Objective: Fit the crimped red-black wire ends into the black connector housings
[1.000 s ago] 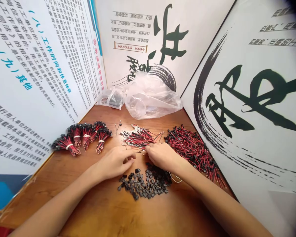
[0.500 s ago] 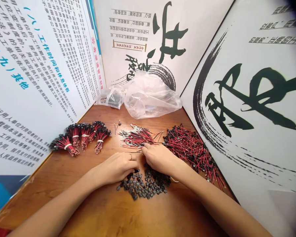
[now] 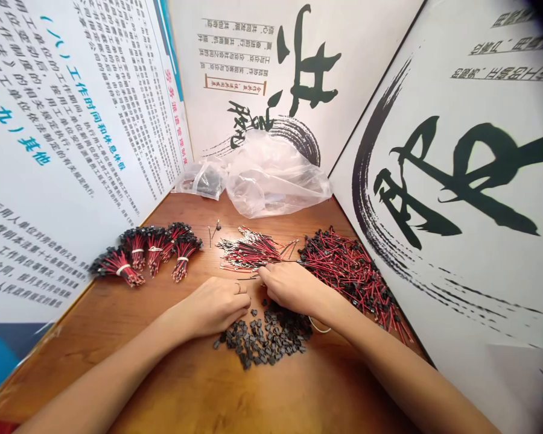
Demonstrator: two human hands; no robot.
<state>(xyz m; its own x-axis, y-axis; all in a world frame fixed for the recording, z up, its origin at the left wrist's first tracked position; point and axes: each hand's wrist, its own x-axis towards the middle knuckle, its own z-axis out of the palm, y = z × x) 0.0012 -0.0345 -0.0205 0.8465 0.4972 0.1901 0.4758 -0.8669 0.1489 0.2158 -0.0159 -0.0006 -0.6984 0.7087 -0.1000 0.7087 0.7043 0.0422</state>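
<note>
forearms (image 3: 117,355) angle inward from the near edge of the worktop (image 3: 253,398). left hand (image 3: 217,307) curls beside the pile of black connectors (image 3: 265,337); right hand (image 3: 292,288) sits just apart, its fingertips (image 3: 266,272) at the loose red-and-black wires (image 3: 251,253), grip unclear. wire heap (image 3: 344,271) runs along the right panel (image 3: 434,181); tied wire bundles (image 3: 145,253) lie left.

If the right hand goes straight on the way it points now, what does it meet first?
Probably the loose bunch of red and black wires just ahead of the right hand; depth is unclear, so it may already touch them.
</note>
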